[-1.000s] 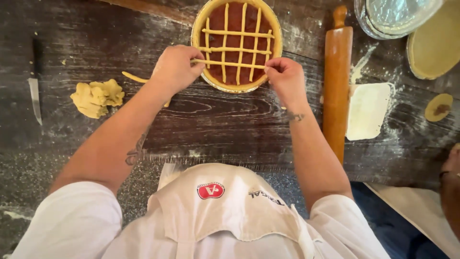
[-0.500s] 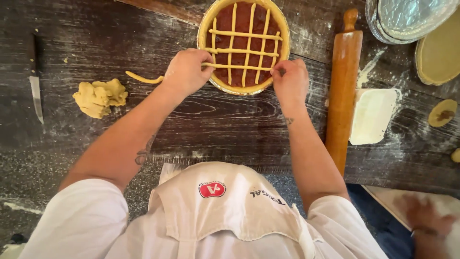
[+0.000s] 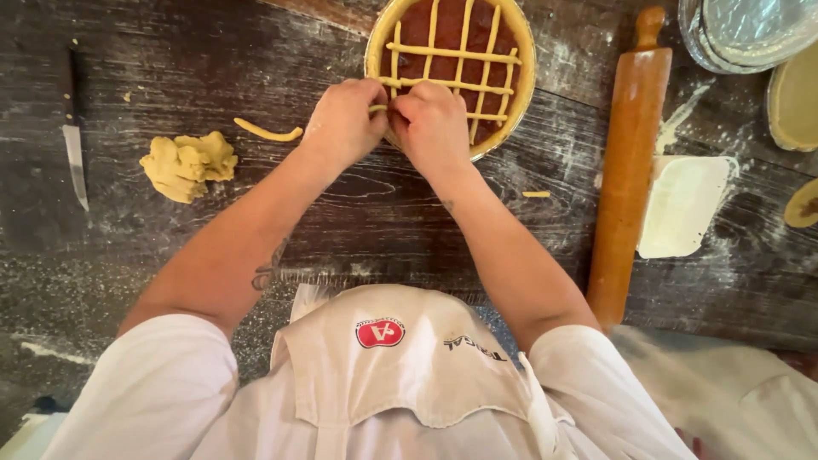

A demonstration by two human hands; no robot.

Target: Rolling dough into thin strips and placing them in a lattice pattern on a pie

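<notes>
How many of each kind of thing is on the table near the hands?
Tarts with lattice: 1
Rolling pins: 1
Knives: 1
Dough lumps: 1
Loose dough strips: 2
White scrapers: 1
Total: 7

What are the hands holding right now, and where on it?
Left hand and right hand pinch the near-left end of a dough strip at the tart rim.

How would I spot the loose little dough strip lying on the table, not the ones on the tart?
Start at the dark wooden table and find the crumpled dough lump on the person's left. Just beyond it, toward the left hand, lies the short curved strip, thin and alone on bare wood.
</notes>
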